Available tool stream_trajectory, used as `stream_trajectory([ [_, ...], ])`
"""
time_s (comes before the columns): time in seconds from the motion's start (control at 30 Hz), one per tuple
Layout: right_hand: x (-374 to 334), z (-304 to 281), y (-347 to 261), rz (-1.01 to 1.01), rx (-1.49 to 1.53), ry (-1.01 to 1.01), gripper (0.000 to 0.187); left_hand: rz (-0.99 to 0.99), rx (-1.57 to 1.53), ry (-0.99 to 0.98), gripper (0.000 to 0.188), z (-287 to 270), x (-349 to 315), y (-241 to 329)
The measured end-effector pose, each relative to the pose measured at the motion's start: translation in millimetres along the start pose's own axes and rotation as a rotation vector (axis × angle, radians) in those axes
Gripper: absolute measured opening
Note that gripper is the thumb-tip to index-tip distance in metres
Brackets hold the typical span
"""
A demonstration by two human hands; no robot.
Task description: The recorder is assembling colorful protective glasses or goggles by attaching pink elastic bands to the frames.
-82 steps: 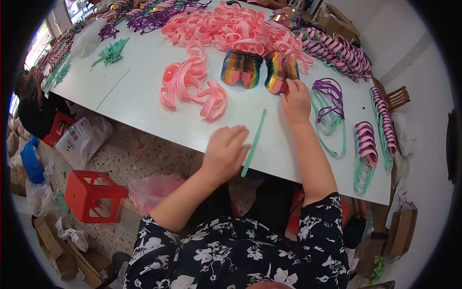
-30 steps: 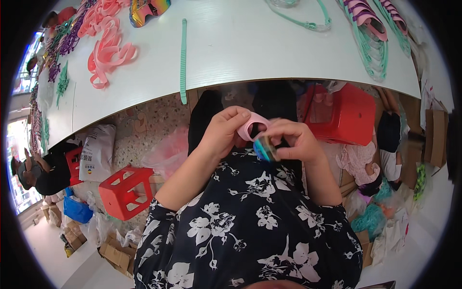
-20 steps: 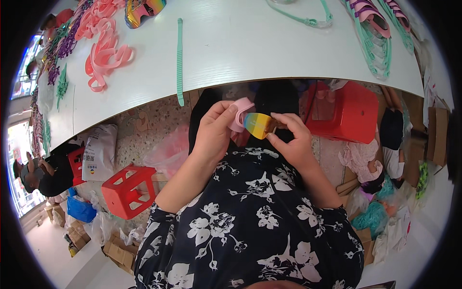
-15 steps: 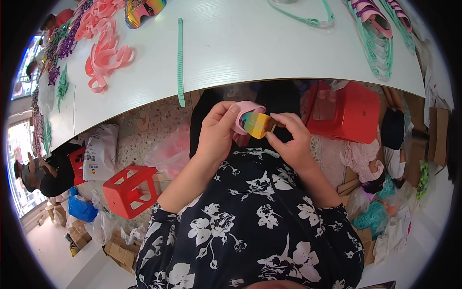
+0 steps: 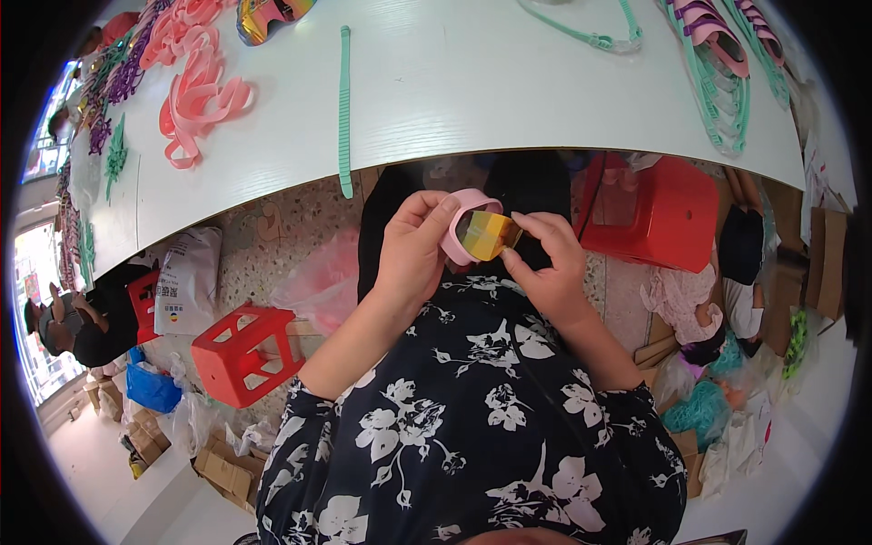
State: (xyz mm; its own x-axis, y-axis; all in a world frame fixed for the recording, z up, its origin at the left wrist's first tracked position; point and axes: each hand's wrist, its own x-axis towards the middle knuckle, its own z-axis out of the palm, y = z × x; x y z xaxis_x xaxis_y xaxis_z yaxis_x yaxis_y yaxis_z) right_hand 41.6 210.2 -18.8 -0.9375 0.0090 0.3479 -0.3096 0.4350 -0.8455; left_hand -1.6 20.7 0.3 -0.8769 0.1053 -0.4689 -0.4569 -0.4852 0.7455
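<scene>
Your left hand (image 5: 413, 243): grip clamped on pink frame (image 5: 470, 197), likely steadying it. Right hand (image 5: 556, 271): grip clamped on lens (image 5: 486, 236), 3 o'clock edge, probably for angle control.

A strap (image 5: 344, 118) overhangs the near edge of the tabletop (image 5: 490, 100); bands (image 5: 202, 68) lie left of it; goggles (image 5: 729, 56) lie toward the near right corner.

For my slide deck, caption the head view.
Left hand holds a pink frame, right hand a mirrored yellow lens, beside a white table.
</scene>
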Motion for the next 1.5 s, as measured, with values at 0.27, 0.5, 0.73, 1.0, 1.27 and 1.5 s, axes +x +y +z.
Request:
stream_trajectory([
  [0.27,-0.5,2.1,-2.1,-0.053,-0.043,0.008,0.046,0.070,0.031,-0.019,0.019,2.3,-5.7,-4.7],
  [0.5,-3.9,2.1,0.3,0.040,0.069,0.002,0.047,0.142,0.216,0.011,0.022,7.3,-10.9,1.1],
  [0.73,-2.7,3.0,-1.0,0.107,0.112,0.033,0.046,0.305,0.374,-0.171,0.029,-12.7,-27.6,-3.7],
  [1.0,-8.5,-0.2,-3.9,0.082,0.154,-0.079,0.048,0.134,0.263,-0.352,0.049,-17.7,-32.4,10.4],
  [1.27,-10.2,0.3,-9.5,0.042,0.138,-0.065,0.046,0.108,0.821,-0.584,0.068,-15.5,-12.6,41.5],
  [1.5,-9.6,1.1,-14.2,0.270,0.356,-0.072,0.038,0.247,0.788,-0.571,0.072,-13.8,-11.7,39.6],
])
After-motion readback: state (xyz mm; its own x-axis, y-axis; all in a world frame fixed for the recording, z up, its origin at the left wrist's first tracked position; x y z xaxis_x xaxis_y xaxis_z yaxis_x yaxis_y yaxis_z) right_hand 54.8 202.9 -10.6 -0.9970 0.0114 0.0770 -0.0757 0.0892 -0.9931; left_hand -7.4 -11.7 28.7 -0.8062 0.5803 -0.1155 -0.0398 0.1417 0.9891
